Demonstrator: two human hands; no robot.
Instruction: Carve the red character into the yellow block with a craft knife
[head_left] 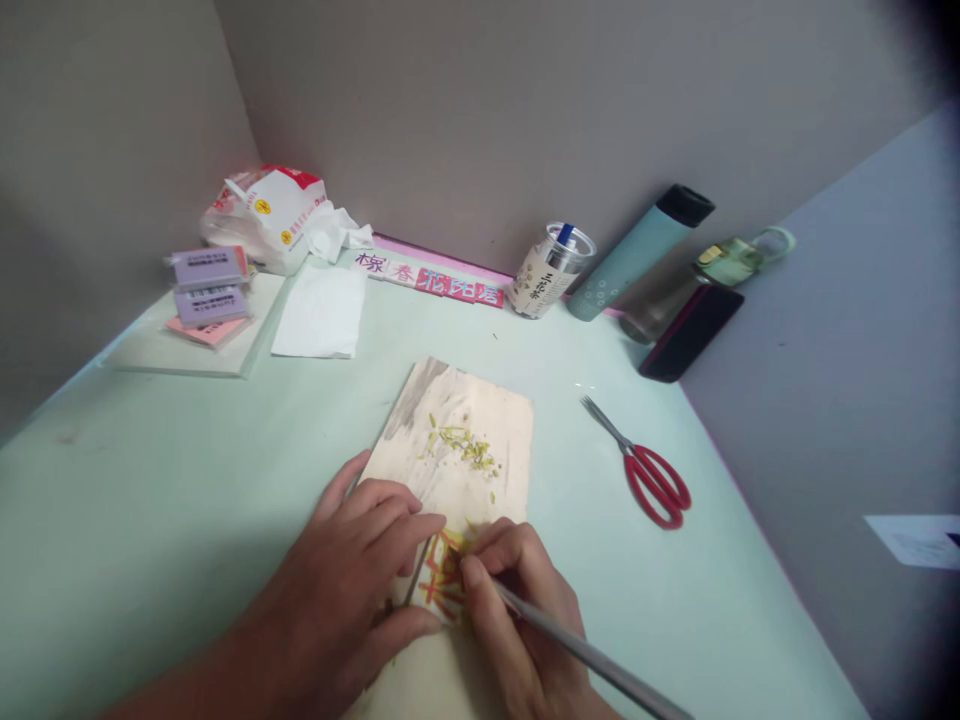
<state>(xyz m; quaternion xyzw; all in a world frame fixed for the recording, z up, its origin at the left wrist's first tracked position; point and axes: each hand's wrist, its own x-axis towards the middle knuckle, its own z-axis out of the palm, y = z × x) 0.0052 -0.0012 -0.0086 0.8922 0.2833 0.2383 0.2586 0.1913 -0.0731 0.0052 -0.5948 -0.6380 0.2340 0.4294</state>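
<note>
My right hand (525, 600) pinches a slim grey carving tool (592, 655) like a pen, its long handle slanting down to the right. The working tip is hidden behind the fingers, over a small block (439, 580) with an orange-red character on a pale, yellowish face. My left hand (367, 560) grips this block from the left, thumb at its near end and forefinger at its far end. Block and hands rest on a pale wooden board (510, 410) with a grey smear at its far left corner. Yellow-green shavings (469, 447) lie scattered on the board.
Red-handled scissors (656, 485) lie right of the board. At the back are a row of character tiles (450, 283), a clear cup (551, 270), a teal bottle (637, 255), another bottle (660, 305) and a phone (694, 330). Wrapped blocks (210, 290), paper (319, 312) and a bag (262, 215) sit left.
</note>
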